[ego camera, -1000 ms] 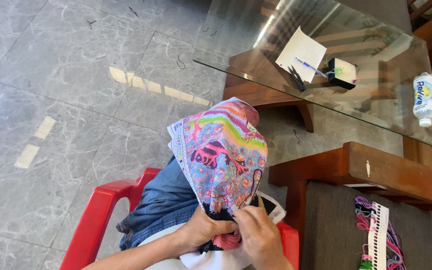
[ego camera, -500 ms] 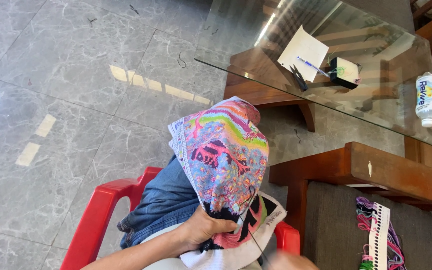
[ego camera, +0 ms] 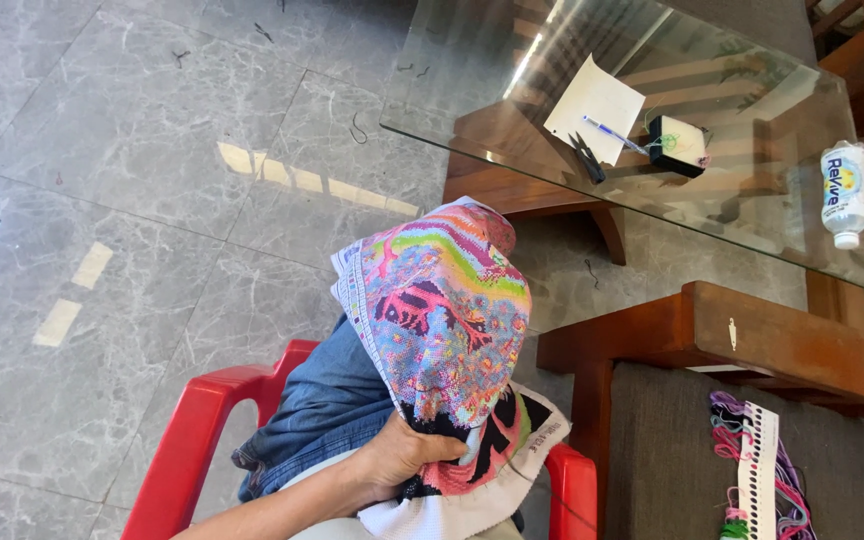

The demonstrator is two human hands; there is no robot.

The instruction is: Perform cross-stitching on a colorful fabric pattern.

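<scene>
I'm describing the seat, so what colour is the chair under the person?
Red plastic chair, plain with no pattern, seen best in the head view.

Grey marble floor point(ego camera: 132, 150), glass-topped wooden table point(ego camera: 512, 90), red plastic chair point(ego camera: 192, 430).

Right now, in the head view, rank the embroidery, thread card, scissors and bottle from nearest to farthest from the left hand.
1. Embroidery: held by the left hand.
2. Thread card: lower right, on the cushion.
3. Scissors: upper right, on the glass table.
4. Bottle: far right, on the table.
</scene>
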